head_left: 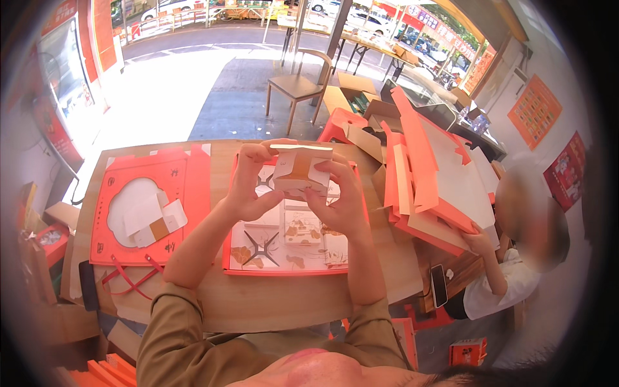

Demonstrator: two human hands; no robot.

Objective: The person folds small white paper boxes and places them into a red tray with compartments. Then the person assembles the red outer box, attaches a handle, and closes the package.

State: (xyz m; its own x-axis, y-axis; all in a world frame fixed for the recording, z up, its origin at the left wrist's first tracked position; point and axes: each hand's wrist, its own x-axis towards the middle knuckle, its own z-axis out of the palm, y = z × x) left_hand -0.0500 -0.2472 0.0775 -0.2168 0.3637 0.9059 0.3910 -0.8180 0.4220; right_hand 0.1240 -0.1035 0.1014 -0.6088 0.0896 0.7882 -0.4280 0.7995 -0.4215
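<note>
Above the wooden table, a small white carton with a brown band (300, 165) is held up between both hands. My left hand (251, 184) grips its left side, fingers along the top edge and thumb low. My right hand (340, 197) closes on its right side, fingertips on the lower front. Beneath them lies an open red gift box (284, 273) with a patterned white inside. It contains small printed cartons (303, 229) and a dark X-shaped piece (260, 249); my hands hide part of it. To the left, a flattened white carton (169, 218) rests on a red panel with a scalloped opening (196, 193).
At the right, a co-worker's hand (479, 242) touches a pile of red and white box blanks (445, 174). A phone (439, 286) lies near that person. Red cord handles (132, 277) trail at the table's left front. Beyond the table stand a wooden chair (295, 86) and a red stool (342, 122).
</note>
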